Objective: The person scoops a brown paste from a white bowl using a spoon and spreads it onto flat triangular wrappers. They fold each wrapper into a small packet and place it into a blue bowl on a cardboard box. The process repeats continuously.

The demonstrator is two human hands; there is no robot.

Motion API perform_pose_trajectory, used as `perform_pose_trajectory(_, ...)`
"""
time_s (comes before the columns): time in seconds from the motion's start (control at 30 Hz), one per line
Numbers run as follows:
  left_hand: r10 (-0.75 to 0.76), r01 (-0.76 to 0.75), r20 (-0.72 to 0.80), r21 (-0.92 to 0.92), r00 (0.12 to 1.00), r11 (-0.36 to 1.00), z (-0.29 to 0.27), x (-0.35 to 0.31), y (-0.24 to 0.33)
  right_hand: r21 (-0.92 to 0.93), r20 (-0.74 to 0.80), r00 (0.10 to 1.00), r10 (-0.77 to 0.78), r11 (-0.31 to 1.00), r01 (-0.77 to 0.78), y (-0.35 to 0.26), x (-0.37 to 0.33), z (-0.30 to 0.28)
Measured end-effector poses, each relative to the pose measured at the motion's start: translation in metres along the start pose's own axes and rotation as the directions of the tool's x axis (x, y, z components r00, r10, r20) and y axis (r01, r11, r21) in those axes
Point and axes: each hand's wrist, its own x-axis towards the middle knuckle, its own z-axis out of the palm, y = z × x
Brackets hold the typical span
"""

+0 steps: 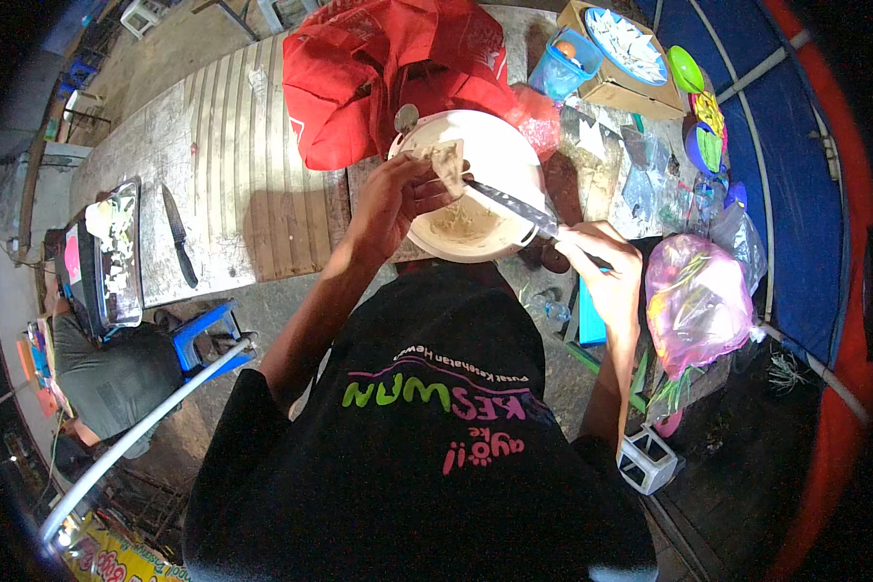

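Note:
A pale, flat triangular piece of food (pixel 449 167), smeared with paste, is held by the fingers of my left hand (pixel 396 201) over a white tub (pixel 514 145). Beige paste (pixel 461 228) lies in the bottom of that tub. My right hand (pixel 606 264) is closed round one end of a long, narrow metal utensil (pixel 516 207). Its far tip reaches the edge of the triangular piece; whether it is a knife or a spoon, I cannot tell. A round metal end of something (pixel 406 118) sticks out over the tub's far left rim.
A red bag (pixel 398 68) lies behind the tub. Left on the table are a knife (pixel 178 236) and a tray of white pieces (pixel 121 257), beside another person (pixel 116 373). A blue plate of white triangles (pixel 626 44) stands far right, and a pink plastic bag (pixel 698 301) bulges nearer.

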Motion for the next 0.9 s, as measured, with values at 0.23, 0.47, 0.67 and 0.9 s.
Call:
perform_pose_trajectory(0.23, 0.055, -0.055, 0.006, 0.001, 0.998, 0.998, 0.011, -0.007, 0.009, 0.046, -0.175, 0.984, -0.035, 0.998, 0.043, -0.004, 0.011, 0.002)
perform_pose_trajectory(0.47, 0.033, -0.035, 0.048, 0.025, 0.998, 0.999, 0.015, -0.008, 0.006, 0.073, -0.061, 0.994, 0.089, 0.994, -0.084, -0.012, 0.015, 0.014)
perform_pose_trajectory(0.67, 0.012, -0.013, 0.012, 0.159, 1.000, 0.987, 0.023, -0.010, 0.008, 0.024, -0.088, 0.995, 0.042, 0.999, -0.040, -0.017, 0.017, 0.019)
perform_pose_trajectory(0.9, 0.044, -0.045, 0.032, 0.033, 0.999, 0.998, 0.021, -0.005, 0.004, 0.003, -0.064, 0.996, 0.065, 0.998, -0.065, -0.021, 0.014, 0.022)
